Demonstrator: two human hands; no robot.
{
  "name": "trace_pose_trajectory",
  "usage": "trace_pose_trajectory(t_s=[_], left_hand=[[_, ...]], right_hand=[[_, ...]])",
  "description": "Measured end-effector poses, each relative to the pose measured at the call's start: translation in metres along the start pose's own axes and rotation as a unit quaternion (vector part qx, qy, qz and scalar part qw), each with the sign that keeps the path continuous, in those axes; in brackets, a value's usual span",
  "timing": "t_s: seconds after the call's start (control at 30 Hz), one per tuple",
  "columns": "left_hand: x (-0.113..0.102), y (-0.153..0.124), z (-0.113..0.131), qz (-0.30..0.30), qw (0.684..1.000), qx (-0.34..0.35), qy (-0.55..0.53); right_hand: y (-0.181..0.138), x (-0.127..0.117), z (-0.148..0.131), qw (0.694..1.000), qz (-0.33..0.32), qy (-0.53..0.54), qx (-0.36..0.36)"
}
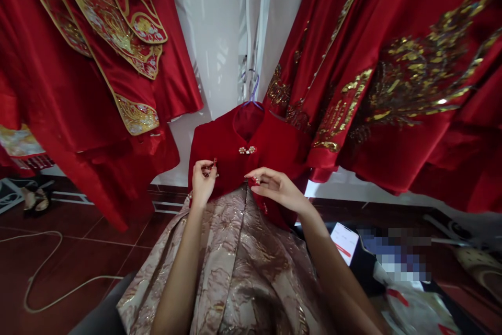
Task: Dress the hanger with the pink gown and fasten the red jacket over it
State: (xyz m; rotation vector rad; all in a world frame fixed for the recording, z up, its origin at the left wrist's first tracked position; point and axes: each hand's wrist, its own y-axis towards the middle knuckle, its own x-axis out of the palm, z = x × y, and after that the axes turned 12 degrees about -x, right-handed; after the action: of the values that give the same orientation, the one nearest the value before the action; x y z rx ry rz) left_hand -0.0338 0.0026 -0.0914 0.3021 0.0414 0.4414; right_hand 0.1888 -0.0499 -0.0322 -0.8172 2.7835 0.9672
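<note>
Head view: a short red jacket (231,141) hangs on a purple hanger (254,90) against a white wall, between two gold-embroidered red gowns, one on the left (78,89) and one on the right (392,89). Its long axis runs vertically, with the collar up, the hem down and the front facing the wearer of the camera. A pearl clasp (247,150) closes the chest. The left hand (202,183) pinches a small beaded fastener (212,167) at the jacket's front, thumb and fingertips pressed together on it. The right hand (276,187) has its thumb and forefinger drawn together on the jacket's front edge, the other fingers loosely curled. A pale brocade skirt (239,262) spreads directly below. A white cord (43,272) loops across the dark floor.
</note>
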Motion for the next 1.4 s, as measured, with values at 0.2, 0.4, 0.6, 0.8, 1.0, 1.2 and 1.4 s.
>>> trace_pose_trajectory(t_s=[0.2, 0.4, 0.6, 0.8, 1.0, 1.2, 1.4], left_hand=[[0.001, 0.0, -0.011, -0.046, 0.998, -0.026, -0.034], [0.003, -0.002, -0.007, -0.043, 0.996, -0.041, -0.064], [0.002, -0.003, -0.001, -0.049, 0.991, -0.062, -0.111], [-0.001, -0.003, -0.003, -0.058, 0.997, -0.002, -0.058], [-0.003, -0.004, -0.003, -0.038, 0.998, 0.045, 0.009], [-0.005, -0.008, 0.002, -0.023, 0.996, 0.074, 0.045], [-0.008, -0.004, -0.001, -0.024, 0.995, 0.07, 0.07]], right_hand=[[0.01, 0.016, 0.017, 0.999, 0.042, -0.001, 0.021], [0.044, 0.033, 0.046, 0.985, 0.146, -0.088, -0.024], [0.074, 0.049, 0.062, 0.972, 0.13, -0.192, -0.042], [0.077, 0.055, 0.069, 0.959, 0.124, -0.246, -0.062], [0.073, 0.056, 0.065, 0.962, 0.115, -0.24, -0.061], [0.07, 0.056, 0.064, 0.959, 0.122, -0.246, -0.076], [0.075, 0.059, 0.066, 0.95, 0.125, -0.273, -0.081]])
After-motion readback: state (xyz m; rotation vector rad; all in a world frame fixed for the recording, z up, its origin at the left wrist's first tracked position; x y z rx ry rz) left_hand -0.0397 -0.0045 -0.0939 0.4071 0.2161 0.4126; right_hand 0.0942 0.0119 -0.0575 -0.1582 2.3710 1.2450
